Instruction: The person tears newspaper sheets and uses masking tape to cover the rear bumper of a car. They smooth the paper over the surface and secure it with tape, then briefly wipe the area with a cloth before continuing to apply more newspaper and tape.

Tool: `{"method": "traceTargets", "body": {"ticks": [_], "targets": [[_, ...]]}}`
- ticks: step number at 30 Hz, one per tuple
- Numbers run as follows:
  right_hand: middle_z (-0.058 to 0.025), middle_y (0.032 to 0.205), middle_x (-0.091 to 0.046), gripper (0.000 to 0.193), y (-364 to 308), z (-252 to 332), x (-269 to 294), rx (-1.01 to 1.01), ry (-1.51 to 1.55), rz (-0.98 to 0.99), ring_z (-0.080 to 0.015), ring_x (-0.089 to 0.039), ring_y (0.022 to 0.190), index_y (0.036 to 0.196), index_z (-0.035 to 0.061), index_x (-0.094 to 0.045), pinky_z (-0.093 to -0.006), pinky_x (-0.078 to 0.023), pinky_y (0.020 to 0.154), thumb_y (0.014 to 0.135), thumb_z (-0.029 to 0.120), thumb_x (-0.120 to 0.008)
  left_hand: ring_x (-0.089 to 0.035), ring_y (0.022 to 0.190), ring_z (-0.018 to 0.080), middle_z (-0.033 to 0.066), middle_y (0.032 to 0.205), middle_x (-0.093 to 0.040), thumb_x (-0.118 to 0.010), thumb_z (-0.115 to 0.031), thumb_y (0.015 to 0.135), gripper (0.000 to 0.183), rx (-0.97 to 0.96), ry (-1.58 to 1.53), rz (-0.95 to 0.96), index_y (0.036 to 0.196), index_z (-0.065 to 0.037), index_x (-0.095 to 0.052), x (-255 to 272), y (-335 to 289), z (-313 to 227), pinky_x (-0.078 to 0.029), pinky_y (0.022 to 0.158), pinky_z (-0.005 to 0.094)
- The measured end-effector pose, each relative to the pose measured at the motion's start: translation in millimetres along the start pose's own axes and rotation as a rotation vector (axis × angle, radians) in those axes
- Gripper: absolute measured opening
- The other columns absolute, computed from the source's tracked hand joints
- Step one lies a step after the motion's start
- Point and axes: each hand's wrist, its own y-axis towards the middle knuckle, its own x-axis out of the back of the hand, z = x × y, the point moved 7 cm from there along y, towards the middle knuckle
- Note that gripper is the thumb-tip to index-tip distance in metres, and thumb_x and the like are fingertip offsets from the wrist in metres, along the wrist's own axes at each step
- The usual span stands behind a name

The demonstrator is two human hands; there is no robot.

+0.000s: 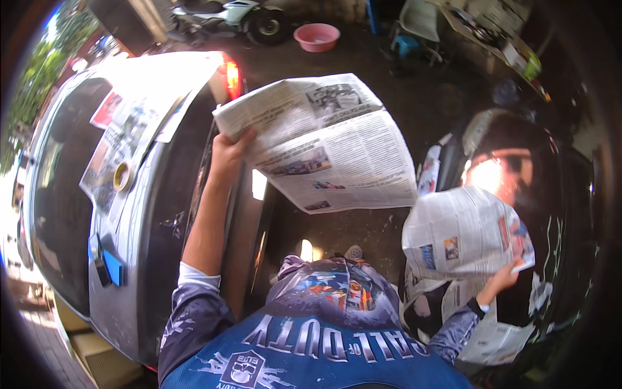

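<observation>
My left hand is closed on the left edge of a large newspaper sheet, which hangs open in the air in front of me, tilted. Farther right and nearer to me, my right hand grips the lower right corner of a second newspaper sheet. That sheet bulges over a dark, glossy car part or body. Below it, more newspaper lies spread out. The thumb shows on the left sheet; the other left fingers are mostly behind the paper.
At left stands a silver car with newspaper, a yellowish ring-shaped item, a blue flat object and a dark handheld-looking thing on its rear. Beyond are a motorcycle, pink basin and grey chair.
</observation>
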Motion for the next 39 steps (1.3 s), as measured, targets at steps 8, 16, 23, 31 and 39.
{"method": "traceTargets", "body": {"ticks": [8, 16, 23, 31, 39], "targets": [[-0.0192, 0.139, -0.065, 0.044, 42, -27, 144, 0.024, 0.167, -0.233, -0.0245, -0.06, 0.127, 0.136, -0.0111, -0.06, -0.0392, -0.042, 0.114, 0.109, 0.023, -0.063, -0.075, 0.086, 0.0239, 0.0175, 0.102, -0.079, -0.085, -0.022, 0.09, 0.038, -0.299, 0.213, -0.67, 0.11, 0.009, -0.075, 199, 188, -135, -0.06, 0.079, 0.0355], [-0.0192, 0.15, -0.057, 0.063, -34, 17, 102, -0.065, 0.203, 0.1, -0.0247, -0.056, 0.135, 0.149, -0.0107, -0.05, -0.0383, -0.043, 0.116, 0.107, 0.033, -0.067, -0.074, 0.114, 0.0398, 0.0277, 0.118, -0.075, -0.077, -0.054, 0.088, 0.064, 0.217, 0.983, -1.349, 0.113, 0.006, -0.076, 437, 146, -121, -0.058, 0.1, 0.0449], [-0.0144, 0.135, -0.065, 0.052, -51, 70, 18, -0.011, 0.179, 0.485, -0.0192, -0.063, 0.116, 0.141, -0.0094, -0.058, -0.0331, -0.052, 0.099, 0.108, 0.031, -0.066, -0.075, 0.107, 0.042, 0.0295, 0.112, -0.076, -0.072, -0.034, 0.095, 0.045, 0.222, 0.722, -1.532, 0.108, 0.008, -0.075, 503, 86, -103, -0.061, 0.094, 0.049], [-0.0042, 0.096, -0.071, 0.034, -170, 196, -125, 0.243, 0.141, 1.038, -0.0118, -0.06, 0.088, 0.112, -0.0098, -0.07, -0.029, -0.051, 0.08, 0.106, 0.024, -0.07, -0.073, 0.104, 0.0385, 0.0311, 0.123, -0.069, -0.073, -0.029, 0.097, 0.059, -0.085, 0.718, -1.553, 0.136, 0.011, -0.055, 519, 49, -118, -0.057, 0.096, 0.0418], [-0.0117, 0.079, -0.074, 0.025, -263, 289, -261, 0.571, 0.165, 1.369, -0.012, -0.061, 0.072, 0.105, -0.0072, -0.075, -0.0328, -0.05, 0.068, 0.098, 0.017, -0.078, -0.067, 0.111, 0.0318, 0.0138, 0.102, -0.076, -0.078, -0.048, 0.092, 0.042, 0.204, 1.547, -0.123, 0.1, -0.007, -0.077, 227, -60, -102, -0.048, 0.098, 0.0476]]}}
